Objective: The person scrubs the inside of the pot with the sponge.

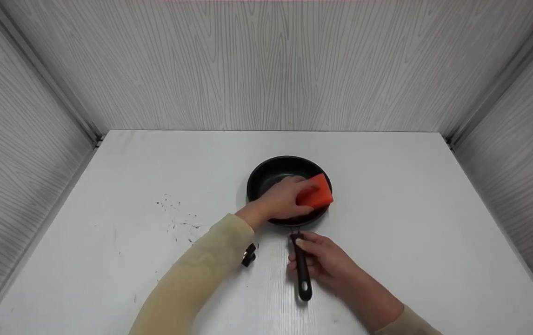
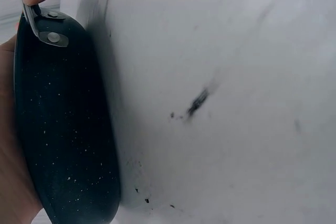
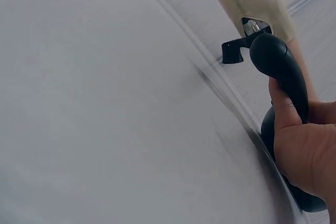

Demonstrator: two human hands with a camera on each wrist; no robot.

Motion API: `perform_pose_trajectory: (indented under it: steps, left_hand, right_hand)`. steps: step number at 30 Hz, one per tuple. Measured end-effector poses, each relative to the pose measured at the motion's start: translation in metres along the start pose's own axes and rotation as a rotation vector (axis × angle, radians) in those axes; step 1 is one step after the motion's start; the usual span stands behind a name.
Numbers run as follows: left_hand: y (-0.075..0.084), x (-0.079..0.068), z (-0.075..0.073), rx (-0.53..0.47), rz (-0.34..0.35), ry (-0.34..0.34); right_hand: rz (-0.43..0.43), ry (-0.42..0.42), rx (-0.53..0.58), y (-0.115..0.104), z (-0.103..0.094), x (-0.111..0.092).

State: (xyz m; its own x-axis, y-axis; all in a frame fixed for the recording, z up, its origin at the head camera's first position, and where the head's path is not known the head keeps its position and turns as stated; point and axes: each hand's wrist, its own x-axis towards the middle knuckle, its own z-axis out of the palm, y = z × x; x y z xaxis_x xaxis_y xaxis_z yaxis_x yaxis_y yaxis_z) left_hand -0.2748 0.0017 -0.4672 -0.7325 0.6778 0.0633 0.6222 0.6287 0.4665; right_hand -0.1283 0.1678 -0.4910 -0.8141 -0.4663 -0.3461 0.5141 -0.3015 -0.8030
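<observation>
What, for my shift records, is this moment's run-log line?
left grip: holds orange sponge | right grip: holds pan handle | black pan: beneath sponge

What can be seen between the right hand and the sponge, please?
Between the right hand and the sponge, the head view shows the near rim of the pan and a narrow bare strip of table.

I see white tabletop, dark specks scattered left of centre. Wood-grain back panel, left panel, right panel enclose it; grey corner strips. Left wrist view gives me dark streak.
</observation>
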Motion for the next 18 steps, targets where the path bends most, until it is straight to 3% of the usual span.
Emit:
perform_pose_trajectory:
  steps: [18]
  left_hand:
    - [-0.0082,0.009,-0.002,0.181,-0.035,0.021]
  right_hand:
    - [-0.012,0.007,-0.034,0.0004,-0.0018,0.0004]
